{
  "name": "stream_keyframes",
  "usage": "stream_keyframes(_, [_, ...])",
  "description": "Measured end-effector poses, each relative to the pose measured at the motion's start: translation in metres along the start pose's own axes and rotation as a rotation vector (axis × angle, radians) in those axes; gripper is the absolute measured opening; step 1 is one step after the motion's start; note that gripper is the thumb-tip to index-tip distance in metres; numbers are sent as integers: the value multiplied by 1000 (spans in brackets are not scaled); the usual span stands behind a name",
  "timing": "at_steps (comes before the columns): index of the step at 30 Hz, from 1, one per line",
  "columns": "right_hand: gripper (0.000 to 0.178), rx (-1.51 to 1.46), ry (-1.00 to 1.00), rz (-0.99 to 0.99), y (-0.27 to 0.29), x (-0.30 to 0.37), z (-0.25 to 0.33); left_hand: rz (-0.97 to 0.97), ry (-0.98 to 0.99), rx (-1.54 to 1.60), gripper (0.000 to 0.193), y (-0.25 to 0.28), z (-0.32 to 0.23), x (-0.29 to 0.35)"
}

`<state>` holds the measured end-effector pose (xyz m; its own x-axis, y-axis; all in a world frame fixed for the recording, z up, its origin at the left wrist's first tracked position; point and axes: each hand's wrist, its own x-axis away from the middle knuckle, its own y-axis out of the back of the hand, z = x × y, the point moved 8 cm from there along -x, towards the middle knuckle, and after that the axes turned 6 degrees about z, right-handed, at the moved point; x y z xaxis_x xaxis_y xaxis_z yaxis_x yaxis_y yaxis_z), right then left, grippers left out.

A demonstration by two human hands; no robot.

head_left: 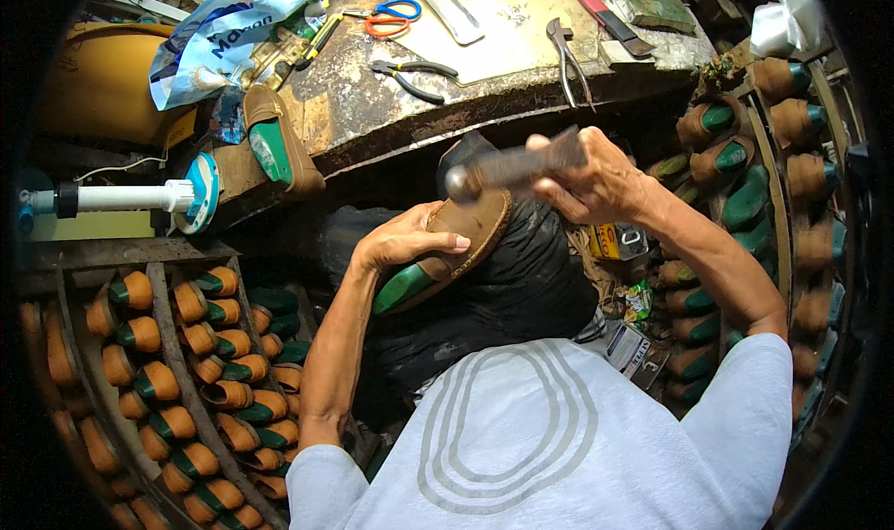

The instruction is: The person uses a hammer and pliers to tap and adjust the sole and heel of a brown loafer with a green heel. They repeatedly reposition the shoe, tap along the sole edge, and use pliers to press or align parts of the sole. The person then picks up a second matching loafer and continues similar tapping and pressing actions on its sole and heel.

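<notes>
Over my lap, a brown shoe [480, 232] sits tilted on a green last [402, 288], with its stitched edge facing right. My left hand [402, 239] is closed round its left side, the thumb lying across the brown upper. In my right hand [596, 178] is a hammer [526, 165], gripped by the handle and smeared by motion. Its rounded metal head is over the far end of the shoe; whether they touch I cannot tell. Dark cloth [447, 330] covers my lap beneath the shoe.
On the worn workbench [354, 125] ahead lie pliers [414, 75], pincers [564, 60], scissors [391, 18] and a red-handled knife [615, 22]. Another brown shoe [279, 143] rests at its left edge. Racks of shoes on green lasts [247, 367] flank me on both sides.
</notes>
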<state>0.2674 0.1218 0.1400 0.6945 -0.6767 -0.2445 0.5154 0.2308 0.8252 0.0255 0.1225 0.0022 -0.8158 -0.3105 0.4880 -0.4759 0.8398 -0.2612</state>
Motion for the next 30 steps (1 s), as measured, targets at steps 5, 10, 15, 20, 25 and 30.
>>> stream_keyframes(5, [52,-267,-656,-166,2,39,-69,-431,26,-576,93,12,-32,31])
stream_keyframes(10, [48,-833,-1093,-382,2,93,-60,-777,-46,-799,68,-32,-51,48])
stream_keyframes(15, [58,-564,-740,-82,-43,72,-36,-828,-17,-931,64,-45,-52,38])
stream_keyframes(20, [62,-899,-784,-74,-19,64,-77,-891,-42,-1014,65,-62,-52,42])
stream_keyframes(25, [71,-463,-575,91,18,10,-53,-921,-54,-1002,54,-51,-58,43])
stream_keyframes(30, [54,-617,-736,-215,-8,32,-15,-794,-61,-798,55,2,-65,49])
